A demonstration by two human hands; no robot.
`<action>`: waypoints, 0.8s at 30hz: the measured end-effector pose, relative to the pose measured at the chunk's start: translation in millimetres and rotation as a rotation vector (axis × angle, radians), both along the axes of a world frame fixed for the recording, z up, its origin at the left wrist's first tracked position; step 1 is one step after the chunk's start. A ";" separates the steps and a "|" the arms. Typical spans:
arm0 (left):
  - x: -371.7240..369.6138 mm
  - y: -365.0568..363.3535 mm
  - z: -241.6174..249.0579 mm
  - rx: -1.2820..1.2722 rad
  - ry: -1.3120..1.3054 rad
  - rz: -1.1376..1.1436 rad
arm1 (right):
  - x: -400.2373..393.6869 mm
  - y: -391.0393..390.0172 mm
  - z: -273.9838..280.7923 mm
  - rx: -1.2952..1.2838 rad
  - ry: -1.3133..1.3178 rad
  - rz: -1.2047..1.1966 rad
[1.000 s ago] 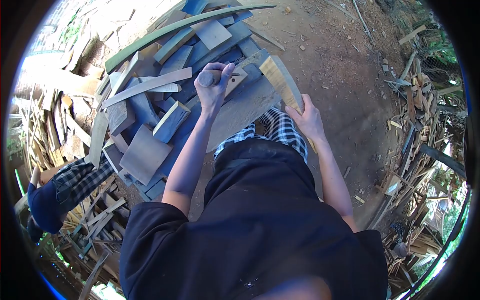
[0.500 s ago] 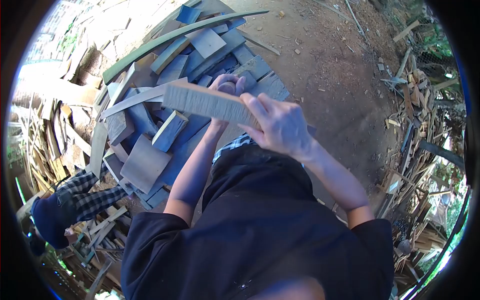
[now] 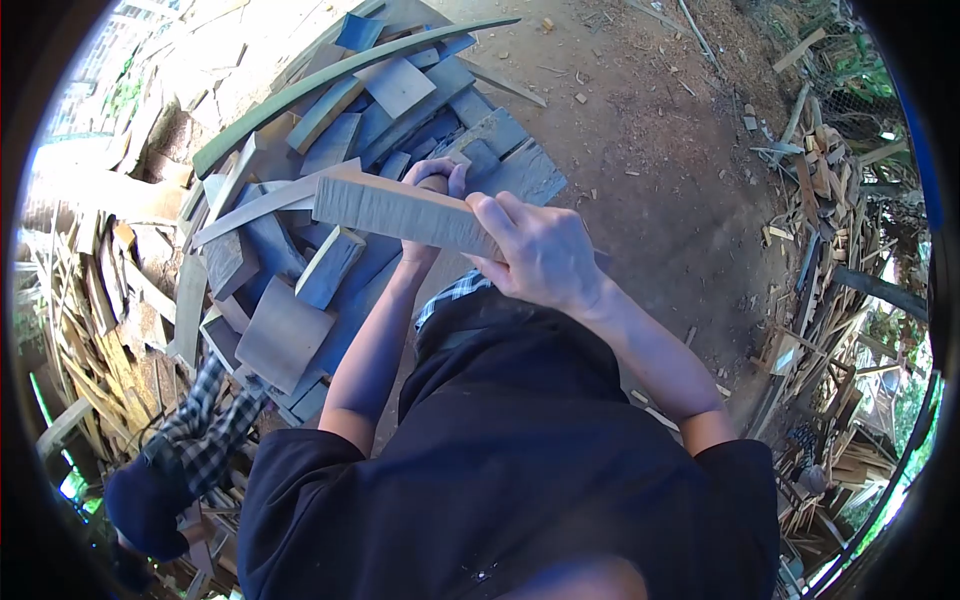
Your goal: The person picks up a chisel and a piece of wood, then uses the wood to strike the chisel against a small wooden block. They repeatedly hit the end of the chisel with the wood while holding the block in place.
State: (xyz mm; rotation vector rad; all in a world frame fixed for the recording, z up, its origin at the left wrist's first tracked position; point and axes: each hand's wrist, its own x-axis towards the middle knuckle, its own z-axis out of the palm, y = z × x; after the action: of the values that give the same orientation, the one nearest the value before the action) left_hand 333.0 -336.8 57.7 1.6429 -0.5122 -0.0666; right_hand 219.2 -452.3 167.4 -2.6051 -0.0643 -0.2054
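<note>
A thick wooden block [image 3: 395, 212] with a ribbed, sawn-looking long side is held up in front of my body. My right hand [image 3: 545, 250] is closed on its right end, thumb below and fingers over the top edge. Behind the block, my left hand [image 3: 415, 178] has its fingers curled around a small rounded brown thing [image 3: 434, 184], whose kind I cannot tell; the block hides part of this hand. Beyond and left of both hands are stacked wood pieces, among them a square board [image 3: 286, 334] and a thin strip [image 3: 262, 211].
A long curved plank [image 3: 345, 72] lies across the stack's far side. Scrap wood is heaped at the left [image 3: 110, 300] and right [image 3: 835, 200]. Bare dirt ground [image 3: 660, 180] with chips lies right of the stack. Another person [image 3: 150, 505] bends low at the lower left.
The whole view has shifted slightly, with the stack and my hands a little further left. The other person has moved lower and to the right. Both hands keep their hold.
</note>
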 end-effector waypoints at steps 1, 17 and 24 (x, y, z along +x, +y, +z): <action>2.4 -0.9 -3.9 0.011 -0.022 0.024 | 0.8 -1.1 2.7 -0.003 -0.004 0.004; 52.5 14.6 -14.6 -0.317 0.368 0.264 | -24.6 -39.6 -33.6 0.651 0.075 -0.502; 85.7 -20.3 17.4 -0.485 0.313 0.269 | -63.6 -59.3 -47.3 0.993 0.094 -0.797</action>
State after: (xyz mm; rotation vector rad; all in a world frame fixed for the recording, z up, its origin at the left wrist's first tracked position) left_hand 418.7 -357.1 75.1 1.1827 -0.0535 0.0020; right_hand 155.6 -511.6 120.1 -1.5219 0.8838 -0.2901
